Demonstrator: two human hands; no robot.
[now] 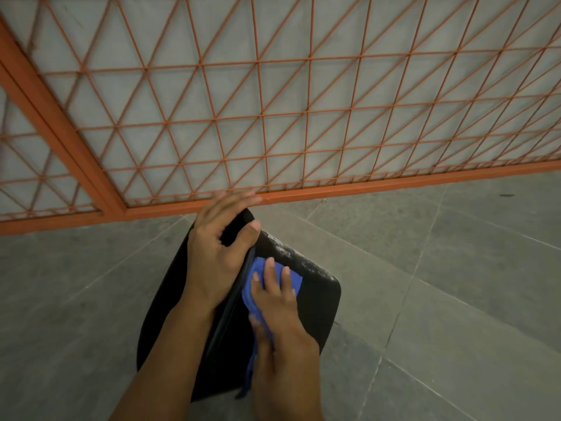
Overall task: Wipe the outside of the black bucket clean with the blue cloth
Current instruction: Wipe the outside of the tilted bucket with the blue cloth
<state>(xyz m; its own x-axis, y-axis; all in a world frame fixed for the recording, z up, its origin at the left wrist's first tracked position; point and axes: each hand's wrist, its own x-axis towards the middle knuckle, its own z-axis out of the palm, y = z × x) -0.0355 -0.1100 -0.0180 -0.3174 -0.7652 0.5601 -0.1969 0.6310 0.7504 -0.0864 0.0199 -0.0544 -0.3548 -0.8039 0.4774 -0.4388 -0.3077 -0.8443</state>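
Now left hand (pixel 217 250) is gripping rim of black bucket (pixel 315 302), fingers curled over it, probably steadying tilted bucket on floor (pixel 455 284) near orange grille (pixel 273 117). Right hand (pixel 280 326) is pressing blue cloth (pixel 253 276) with straight fingers against dusty outside wall.

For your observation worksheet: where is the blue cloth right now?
In the head view, low and centre, the blue cloth lies pressed against the outer side of the black bucket under the right hand, just right of the rim gripped by the left hand.
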